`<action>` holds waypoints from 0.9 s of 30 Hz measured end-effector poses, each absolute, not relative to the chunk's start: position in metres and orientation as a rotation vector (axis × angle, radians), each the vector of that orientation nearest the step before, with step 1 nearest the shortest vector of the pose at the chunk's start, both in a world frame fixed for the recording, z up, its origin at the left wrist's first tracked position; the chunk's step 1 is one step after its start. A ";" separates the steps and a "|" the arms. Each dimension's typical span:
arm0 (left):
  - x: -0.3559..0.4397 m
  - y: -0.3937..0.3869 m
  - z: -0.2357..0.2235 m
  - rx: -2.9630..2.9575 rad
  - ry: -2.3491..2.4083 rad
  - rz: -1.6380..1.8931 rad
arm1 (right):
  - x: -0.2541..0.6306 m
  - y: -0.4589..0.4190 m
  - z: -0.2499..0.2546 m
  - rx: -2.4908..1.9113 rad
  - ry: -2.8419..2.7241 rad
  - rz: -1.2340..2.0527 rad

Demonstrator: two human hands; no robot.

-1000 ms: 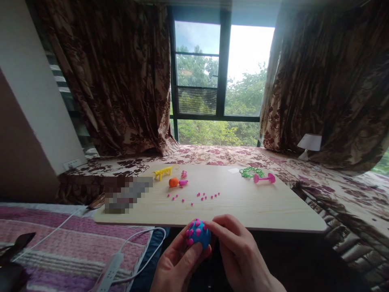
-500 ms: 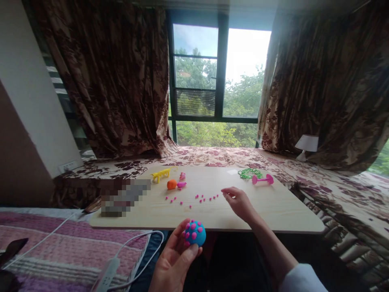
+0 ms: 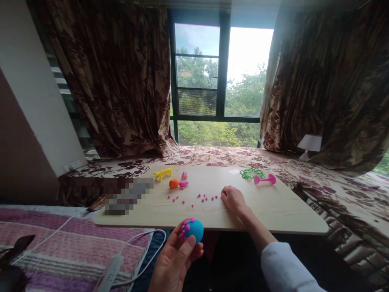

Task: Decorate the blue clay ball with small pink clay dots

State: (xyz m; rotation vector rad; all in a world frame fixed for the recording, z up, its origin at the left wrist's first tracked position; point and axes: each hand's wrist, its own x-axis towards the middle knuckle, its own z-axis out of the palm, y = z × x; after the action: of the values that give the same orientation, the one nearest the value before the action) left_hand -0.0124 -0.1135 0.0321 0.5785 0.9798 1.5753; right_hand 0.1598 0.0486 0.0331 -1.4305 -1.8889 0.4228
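My left hand [image 3: 174,261] is closed around a blue clay ball [image 3: 192,230] studded with pink dots, held just below the near edge of the wooden table [image 3: 273,211]. My right hand [image 3: 232,199] rests on the table with fingers curled down at the right end of a row of several small pink clay beads [image 3: 206,198]. Whether it grips a bead is hidden by the fingers.
Farther back on the table lie a yellow clay figure [image 3: 162,173], an orange lump [image 3: 174,183], pink pieces [image 3: 183,183], green loops [image 3: 251,172] and a pink dumbbell shape [image 3: 265,179]. A white power strip [image 3: 111,273] lies on the striped blanket at left. A small lamp [image 3: 309,145] stands at right.
My right hand left the ball, reached out over the table and settled down at the bead row. My left hand turned the ball slightly.
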 end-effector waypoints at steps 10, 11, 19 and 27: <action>-0.007 -0.109 0.023 0.641 0.959 1.629 | 0.120 -0.090 0.064 -0.801 -1.750 0.912; -0.008 -0.109 0.024 0.648 0.958 1.632 | 0.118 -0.094 0.065 -0.802 -1.762 0.864; -0.008 -0.103 0.025 0.658 0.984 1.626 | 0.115 -0.080 0.063 -0.851 -1.829 0.564; -0.013 -0.082 0.011 0.638 0.973 1.649 | 0.108 -0.074 0.042 -0.808 -1.961 0.262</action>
State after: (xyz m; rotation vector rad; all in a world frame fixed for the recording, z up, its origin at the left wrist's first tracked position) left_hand -0.0126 -0.0822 0.0112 0.6383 0.9729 1.6487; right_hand 0.1078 -0.0745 0.0417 -0.8083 -1.9608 0.2622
